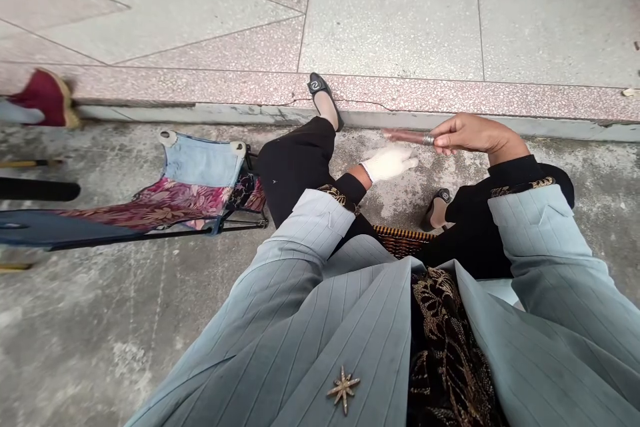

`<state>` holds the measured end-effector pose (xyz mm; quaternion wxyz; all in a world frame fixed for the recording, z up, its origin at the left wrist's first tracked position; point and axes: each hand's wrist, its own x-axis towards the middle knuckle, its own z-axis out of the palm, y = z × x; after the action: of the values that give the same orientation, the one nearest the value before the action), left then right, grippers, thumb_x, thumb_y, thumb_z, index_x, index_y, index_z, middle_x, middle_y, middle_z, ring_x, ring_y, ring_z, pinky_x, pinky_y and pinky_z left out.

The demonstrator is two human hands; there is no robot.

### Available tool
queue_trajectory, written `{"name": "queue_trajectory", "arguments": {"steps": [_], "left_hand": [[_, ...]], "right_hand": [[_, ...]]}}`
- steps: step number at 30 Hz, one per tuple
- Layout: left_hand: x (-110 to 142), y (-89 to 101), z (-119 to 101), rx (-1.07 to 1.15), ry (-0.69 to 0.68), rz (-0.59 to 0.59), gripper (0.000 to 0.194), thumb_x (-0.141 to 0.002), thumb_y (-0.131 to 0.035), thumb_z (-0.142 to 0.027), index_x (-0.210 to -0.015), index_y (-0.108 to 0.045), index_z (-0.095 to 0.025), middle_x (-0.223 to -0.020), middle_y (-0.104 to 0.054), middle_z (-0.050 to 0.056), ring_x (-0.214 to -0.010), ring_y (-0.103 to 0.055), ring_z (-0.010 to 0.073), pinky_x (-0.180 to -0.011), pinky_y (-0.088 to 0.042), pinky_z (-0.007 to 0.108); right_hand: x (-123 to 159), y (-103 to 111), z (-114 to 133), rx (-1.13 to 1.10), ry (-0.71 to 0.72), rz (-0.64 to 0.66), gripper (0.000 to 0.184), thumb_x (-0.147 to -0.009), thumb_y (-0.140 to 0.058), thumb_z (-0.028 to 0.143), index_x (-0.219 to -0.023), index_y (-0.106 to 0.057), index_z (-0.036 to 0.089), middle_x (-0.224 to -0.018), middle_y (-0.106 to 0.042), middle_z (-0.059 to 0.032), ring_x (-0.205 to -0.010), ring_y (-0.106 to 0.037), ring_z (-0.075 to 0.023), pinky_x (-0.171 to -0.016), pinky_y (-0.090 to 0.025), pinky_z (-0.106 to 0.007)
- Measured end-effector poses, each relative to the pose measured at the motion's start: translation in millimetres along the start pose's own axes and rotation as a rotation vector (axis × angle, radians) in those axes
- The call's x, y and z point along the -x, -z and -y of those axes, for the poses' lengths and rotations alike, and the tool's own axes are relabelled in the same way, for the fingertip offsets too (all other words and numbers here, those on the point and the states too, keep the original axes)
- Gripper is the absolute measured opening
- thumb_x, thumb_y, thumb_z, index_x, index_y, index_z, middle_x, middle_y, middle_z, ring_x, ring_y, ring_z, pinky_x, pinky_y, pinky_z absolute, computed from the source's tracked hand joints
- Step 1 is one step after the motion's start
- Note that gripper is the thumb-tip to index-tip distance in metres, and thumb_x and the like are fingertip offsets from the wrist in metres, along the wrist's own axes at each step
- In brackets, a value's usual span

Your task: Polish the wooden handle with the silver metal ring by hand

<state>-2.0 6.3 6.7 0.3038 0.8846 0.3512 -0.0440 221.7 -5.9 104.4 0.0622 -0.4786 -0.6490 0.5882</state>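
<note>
My right hand (473, 133) is closed around a slim reddish-brown stick with a metal band (410, 137), held level over the concrete. My left hand (390, 163), in a white glove, lies just below the stick's free end with its fingers stretched out and holding nothing; it is a little blurred. Both arms wear pale blue striped sleeves over black cuffs with gold trim. I am seated, and my black-trousered legs reach forward.
A low folding stool (165, 203) with patchwork denim and floral fabric stands at the left. A stone step edge (200, 110) runs across ahead, with my black shoe (323, 97) on it. A dark red shoe (45, 97) lies far left. A woven mat (400, 239) shows under me.
</note>
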Motion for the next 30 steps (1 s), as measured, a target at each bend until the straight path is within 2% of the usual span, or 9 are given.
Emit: {"name": "queue_trajectory", "arguments": {"steps": [4, 10, 13, 16, 19, 23, 27, 29, 30], "left_hand": [[0, -4.8, -3, -0.057, -0.087, -0.013, 0.038, -0.098, -0.035, -0.041, -0.102, -0.066, -0.019, -0.095, -0.07, 0.006, -0.085, -0.063, 0.02, -0.073, -0.041, 0.029], [1, -8.5, -6, -0.147, -0.116, 0.004, 0.039, -0.099, -0.034, -0.041, -0.108, -0.067, -0.021, -0.097, -0.071, 0.005, -0.092, -0.065, 0.0196, -0.081, -0.043, 0.028], [1, -11.1, -7, -0.196, -0.115, 0.01, 0.039, -0.1, -0.034, -0.041, -0.111, -0.066, -0.022, -0.096, -0.072, 0.005, -0.092, -0.067, 0.02, -0.083, -0.044, 0.029], [1, -14.1, -7, -0.272, -0.13, -0.011, 0.041, -0.1, -0.035, -0.042, -0.114, -0.065, -0.019, -0.095, -0.073, 0.009, -0.09, -0.068, 0.0224, -0.08, -0.045, 0.031], [3, -16.9, -6, -0.382, -0.152, -0.03, 0.043, -0.1, -0.033, -0.042, -0.113, -0.065, -0.016, -0.092, -0.072, 0.013, -0.084, -0.069, 0.0259, -0.075, -0.046, 0.034], [7, -16.7, -5, -0.419, -0.191, -0.037, 0.041, -0.1, -0.033, -0.04, -0.115, -0.064, -0.017, -0.088, -0.071, 0.013, -0.08, -0.069, 0.0262, -0.071, -0.045, 0.034], [9, -8.5, -2, -0.337, -0.196, -0.033, 0.038, -0.099, -0.037, -0.038, -0.113, -0.066, -0.018, -0.087, -0.071, 0.012, -0.077, -0.068, 0.0244, -0.068, -0.043, 0.033], [8, -1.9, 0, -0.217, -0.165, -0.059, 0.037, -0.098, -0.039, -0.038, -0.11, -0.066, -0.018, -0.085, -0.071, 0.01, -0.075, -0.066, 0.0225, -0.068, -0.043, 0.032], [8, 1.5, 1, -0.159, -0.147, -0.07, 0.036, -0.098, -0.039, -0.039, -0.11, -0.066, -0.017, -0.086, -0.071, 0.009, -0.075, -0.066, 0.0212, -0.068, -0.043, 0.031]], "right_hand": [[-1, -8, 2, -0.065, -0.062, -0.191, 0.025, -0.082, -0.069, 0.041, -0.073, -0.07, 0.018, -0.069, -0.063, -0.0032, -0.062, -0.052, -0.0131, -0.059, -0.043, -0.029], [-15, -9, -9, -0.081, -0.137, -0.31, 0.024, -0.08, -0.071, 0.041, -0.073, -0.07, 0.018, -0.066, -0.064, -0.004, -0.059, -0.052, -0.0137, -0.056, -0.044, -0.028], [-20, -8, -12, 0.058, -0.199, -0.349, 0.024, -0.082, -0.069, 0.039, -0.078, -0.072, 0.016, -0.067, -0.065, -0.0048, -0.061, -0.054, -0.0139, -0.059, -0.045, -0.028], [-28, -12, -11, 0.321, -0.313, -0.35, 0.023, -0.084, -0.066, 0.036, -0.085, -0.074, 0.014, -0.071, -0.067, -0.007, -0.066, -0.059, -0.0168, -0.063, -0.045, -0.029], [-38, -21, -10, 0.609, -0.42, -0.237, 0.023, -0.088, -0.062, 0.032, -0.084, -0.074, 0.014, -0.074, -0.068, -0.0109, -0.071, -0.062, -0.0215, -0.066, -0.044, -0.033], [-47, -33, -16, 0.808, -0.496, 0.085, 0.025, -0.087, -0.063, 0.03, -0.071, -0.072, 0.012, -0.069, -0.067, -0.0126, -0.067, -0.062, -0.0218, -0.065, -0.043, -0.034], [-40, -31, -19, 0.481, -0.383, 0.447, 0.026, -0.082, -0.069, 0.038, -0.074, -0.074, 0.014, -0.067, -0.068, -0.0057, -0.06, -0.058, -0.0147, -0.063, -0.043, -0.029], [-30, -23, -16, 0.23, -0.238, 0.505, 0.029, -0.078, -0.073, 0.045, -0.086, -0.076, 0.017, -0.072, -0.07, -0.0021, -0.062, -0.059, -0.0127, -0.063, -0.044, -0.026], [-23, -18, -12, 0.126, -0.165, 0.451, 0.033, -0.076, -0.073, 0.047, -0.091, -0.077, 0.019, -0.074, -0.071, -0.0009, -0.063, -0.059, -0.0122, -0.063, -0.044, -0.025]]}}
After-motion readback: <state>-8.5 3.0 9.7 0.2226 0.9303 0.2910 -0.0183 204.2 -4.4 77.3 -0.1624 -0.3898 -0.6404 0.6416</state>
